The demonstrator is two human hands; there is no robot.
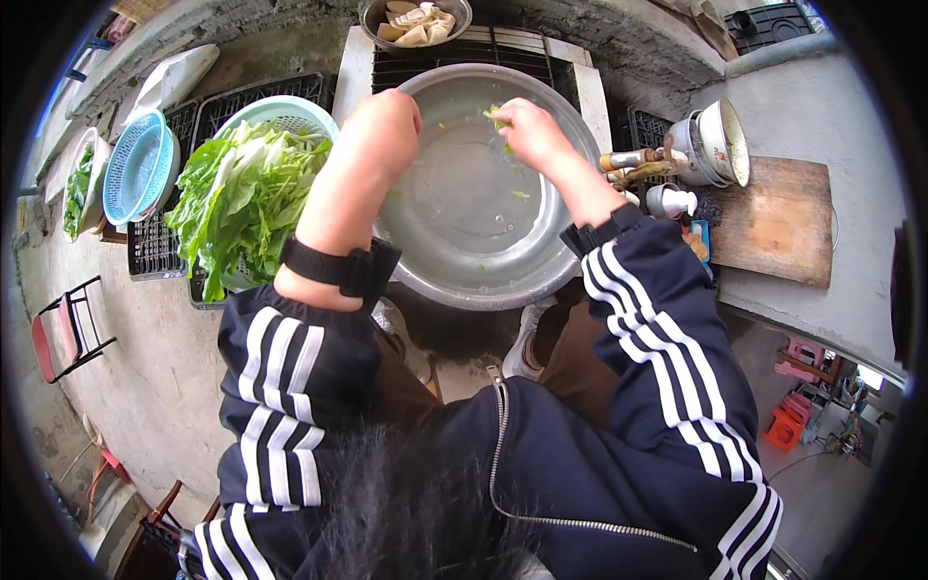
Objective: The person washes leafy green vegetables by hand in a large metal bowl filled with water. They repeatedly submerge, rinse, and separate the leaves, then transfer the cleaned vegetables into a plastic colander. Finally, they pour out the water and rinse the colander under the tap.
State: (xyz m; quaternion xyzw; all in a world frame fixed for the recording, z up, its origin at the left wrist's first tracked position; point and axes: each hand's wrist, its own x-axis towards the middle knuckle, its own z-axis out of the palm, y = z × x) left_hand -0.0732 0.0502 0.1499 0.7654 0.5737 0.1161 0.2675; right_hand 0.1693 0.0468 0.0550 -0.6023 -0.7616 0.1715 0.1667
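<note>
A wide metal basin (478,283) of water stands before me, with a few green leaf scraps (520,194) floating in it. My right hand (531,134) is over the far right part of the basin, its fingertips pinching a small bit of green leaf (497,116). My left hand (388,130) is at the basin's left rim, its fingers curled and turned away from me; whether it holds anything is hidden. Beside my left forearm, leafy greens (243,192) are heaped over a pale green plastic colander (290,109).
Behind the basin is a metal bowl (417,43) of cut pale pieces. Black plastic crates (156,250) and a blue basket (138,168) stand left. On the right ledge are a wooden cutting board (779,221), stacked pots (721,141) and a pump bottle (679,201).
</note>
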